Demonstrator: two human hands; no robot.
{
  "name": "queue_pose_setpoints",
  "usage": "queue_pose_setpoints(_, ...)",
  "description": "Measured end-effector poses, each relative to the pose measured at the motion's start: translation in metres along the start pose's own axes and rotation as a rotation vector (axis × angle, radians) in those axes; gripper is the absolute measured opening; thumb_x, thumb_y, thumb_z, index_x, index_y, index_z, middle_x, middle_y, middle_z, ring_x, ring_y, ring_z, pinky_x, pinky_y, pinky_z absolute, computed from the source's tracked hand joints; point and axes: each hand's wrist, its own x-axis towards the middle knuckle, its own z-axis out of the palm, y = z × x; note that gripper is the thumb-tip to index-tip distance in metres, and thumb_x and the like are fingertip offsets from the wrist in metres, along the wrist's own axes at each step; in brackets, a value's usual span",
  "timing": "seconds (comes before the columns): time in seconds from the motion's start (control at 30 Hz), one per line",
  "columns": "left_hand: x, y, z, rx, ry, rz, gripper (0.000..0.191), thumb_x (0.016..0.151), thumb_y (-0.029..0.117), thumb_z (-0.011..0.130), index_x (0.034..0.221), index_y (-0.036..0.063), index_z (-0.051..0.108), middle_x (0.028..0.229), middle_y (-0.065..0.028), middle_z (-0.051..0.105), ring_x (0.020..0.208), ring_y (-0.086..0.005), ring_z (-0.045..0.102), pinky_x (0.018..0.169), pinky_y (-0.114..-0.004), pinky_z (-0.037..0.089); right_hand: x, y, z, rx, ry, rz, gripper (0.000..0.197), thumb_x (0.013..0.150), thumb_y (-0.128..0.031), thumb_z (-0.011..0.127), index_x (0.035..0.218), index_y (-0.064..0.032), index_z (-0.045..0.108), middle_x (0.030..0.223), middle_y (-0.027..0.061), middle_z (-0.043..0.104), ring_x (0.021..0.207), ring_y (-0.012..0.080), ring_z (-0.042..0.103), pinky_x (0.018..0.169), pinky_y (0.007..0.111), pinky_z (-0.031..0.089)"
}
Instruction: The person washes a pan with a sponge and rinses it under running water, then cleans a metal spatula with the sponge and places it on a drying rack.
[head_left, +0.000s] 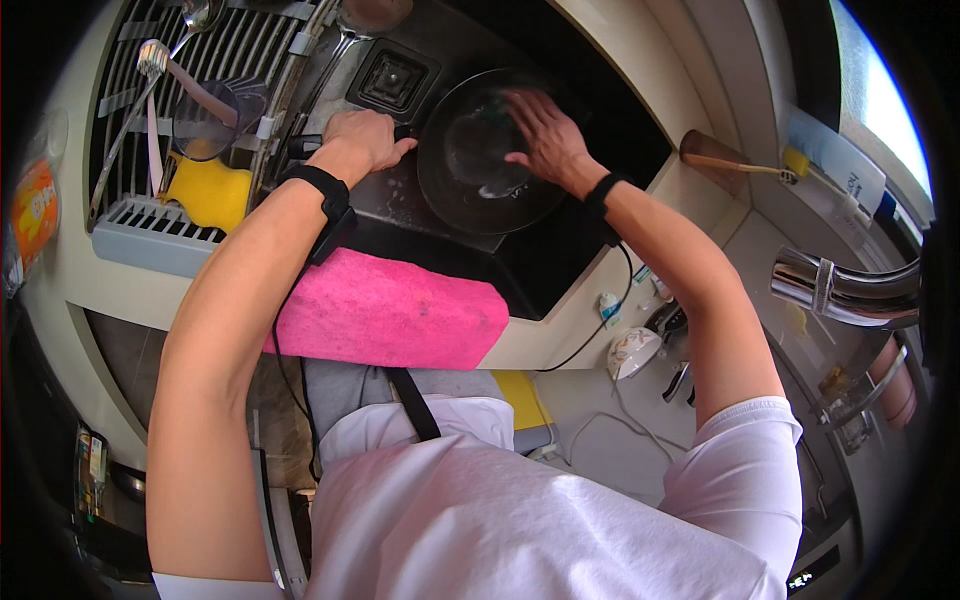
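My left hand (361, 142) is wrapped around the black handle of a dark frying pan (457, 210), with the handle's end showing past the wrist. The pan rests tilted or flat, I cannot tell which, in a dark sink (375, 199). A little water with whitish suds shines on its inner surface. Over the right side of the pan reaches my right hand (546, 139), fingers extended and thumb apart, with nothing visible in its grasp. Its fingertips are blurred, and whether they touch the pan is unclear.
A pink cloth (390, 311) hangs over the sink's front edge. On the left, a drying rack (255, 45) bears utensils, a clear cup (206, 120) and a yellow cloth (210, 191). A square drain (394, 75) lies behind. A chrome tap (840, 285) and patterned bowl (634, 351) are right.
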Motion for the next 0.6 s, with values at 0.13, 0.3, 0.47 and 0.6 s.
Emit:
queue_pose_setpoints(0.13, -0.002, 0.0, 0.0, -0.013, -0.006, -0.006, 0.067, 0.092, 0.061, 0.045, 0.098, -0.0002, 0.07, 0.101, -0.019, 0.07, 0.099, -0.034, 0.066, 0.088, -0.043, 0.05, -0.053, -0.024, 0.023, 0.078, -0.35, 0.15, 0.091, 0.09, -0.071, 0.032, 0.149, -0.0018, 0.03, 0.158, 0.0182, 0.018, 0.147, 0.0314, 0.015, 0.119, 0.043, 0.011)
queue_pose_setpoints(0.3, -0.004, 0.008, -0.009, 0.025, -0.073, -0.059, 0.059, 0.092, 0.06, 0.047, 0.106, 0.0082, 0.071, 0.106, -0.0127, 0.071, 0.104, -0.0292, 0.066, 0.088, -0.041, 0.052, -0.048, -0.113, 0.007, 0.75, -0.713, 0.203, 0.096, 0.09, -0.074, 0.026, 0.153, -0.0023, 0.015, 0.159, 0.024, 0.005, 0.148, 0.0356, 0.005, 0.12, 0.043, 0.008)
queue_pose_setpoints(0.47, -0.008, 0.009, -0.003, 0.031, -0.036, -0.07, 0.059, 0.092, 0.06, 0.048, 0.109, 0.0079, 0.07, 0.109, -0.0133, 0.07, 0.106, -0.0292, 0.065, 0.089, -0.04, 0.052, 0.005, -0.119, -0.014, 0.886, -0.181, -0.032, 0.097, 0.091, -0.07, 0.034, 0.145, 0.0096, 0.024, 0.153, 0.034, 0.015, 0.145, 0.0418, 0.012, 0.12, 0.044, 0.014)
queue_pose_setpoints(0.6, -0.007, 0.004, 0.005, -0.018, 0.013, -0.023, 0.069, 0.092, 0.063, 0.043, 0.105, 0.0004, 0.069, 0.107, -0.0186, 0.069, 0.103, -0.0337, 0.065, 0.088, -0.045, 0.05, 0.028, -0.059, 0.021, 0.399, 0.175, -0.146, 0.086, 0.091, -0.068, 0.036, 0.146, -0.0019, 0.034, 0.155, 0.0229, 0.024, 0.144, 0.0361, 0.022, 0.119, 0.043, 0.016)
